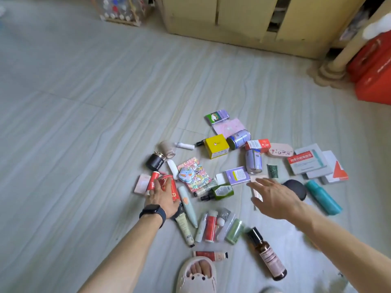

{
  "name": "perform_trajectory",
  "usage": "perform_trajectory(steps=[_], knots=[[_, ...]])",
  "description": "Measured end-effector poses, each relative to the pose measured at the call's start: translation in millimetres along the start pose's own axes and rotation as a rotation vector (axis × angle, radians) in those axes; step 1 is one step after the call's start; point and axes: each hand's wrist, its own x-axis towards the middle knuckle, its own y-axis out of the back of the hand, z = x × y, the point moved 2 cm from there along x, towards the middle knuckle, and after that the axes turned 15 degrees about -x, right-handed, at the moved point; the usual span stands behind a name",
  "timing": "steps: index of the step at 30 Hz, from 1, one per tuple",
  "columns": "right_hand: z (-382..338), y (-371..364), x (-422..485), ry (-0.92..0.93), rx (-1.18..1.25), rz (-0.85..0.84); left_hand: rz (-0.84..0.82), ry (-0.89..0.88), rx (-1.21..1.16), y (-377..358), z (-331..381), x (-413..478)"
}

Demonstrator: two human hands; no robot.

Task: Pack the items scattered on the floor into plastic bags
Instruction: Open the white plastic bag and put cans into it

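**Operator:** What do you record for the items?

**Inspector:** Small toiletries and packets, scattered loosely. Noted: a red can (pixel 172 188) lying on its side, a yellow box (pixel 216 145), two lavender cans (pixel 253 161), a green bottle (pixel 222 191), a teal bottle (pixel 323 196), an amber bottle (pixel 268 256) and a bright sticker pack (pixel 194 174). All of them lie on the floor (pixel 84 123), ahead of your slippered foot (pixel 196 275).

**Operator:** And my hands?

**Inspector:** Your left hand (pixel 163 197), with a dark watch (pixel 153 213) on its wrist, lies over the red can. The fingers (pixel 168 182) reach across the can's upper end, and one touches a slim red bottle (pixel 152 180) just beside it. I cannot tell whether they have closed round the can. Your right hand (pixel 275 197) is palm down with fingers spread and holds nothing. Its fingertips are over a pale pink packet (pixel 255 188), near a purple box (pixel 237 175). A dark round pouch (pixel 296 188) sits just beyond the knuckles.

**Operator:** The surroundings?

**Inspector:** Grey-streaked tile flooring. A pale yellow cabinet (pixel 232 17) stands at the far side, and red boxes (pixel 376 66) are at the right edge.
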Motion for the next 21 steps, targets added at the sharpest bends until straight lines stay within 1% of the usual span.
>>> perform_trajectory(steps=[2,4,7,10,16,19,21], knots=[[9.4,-16.2,37.2,-0.045,0.074,0.011,0.111,0.021,-0.055,-13.9,-4.4,20.1],[19.1,-29.3,69.6,-0.123,0.159,0.041,0.182,0.081,-0.116,-26.3,-5.8,35.1],[28.0,-44.9,106.6,-0.241,0.269,0.079,0.228,0.144,-0.215,-45.1,-0.8,47.2],[28.9,-53.2,128.8,-0.356,0.357,0.093,0.269,0.148,-0.203,-59.4,1.8,48.9],[24.0,-70.9,150.1,-0.548,0.464,0.111,0.195,0.167,-0.199,-53.9,1.9,38.6],[23.1,-69.3,154.3,-0.607,0.604,0.072,0.144,0.242,-0.226,-52.8,2.5,22.1],[22.6,-66.0,149.4,-0.651,0.685,0.083,0.136,0.231,-0.235,-53.9,-0.3,13.1]])
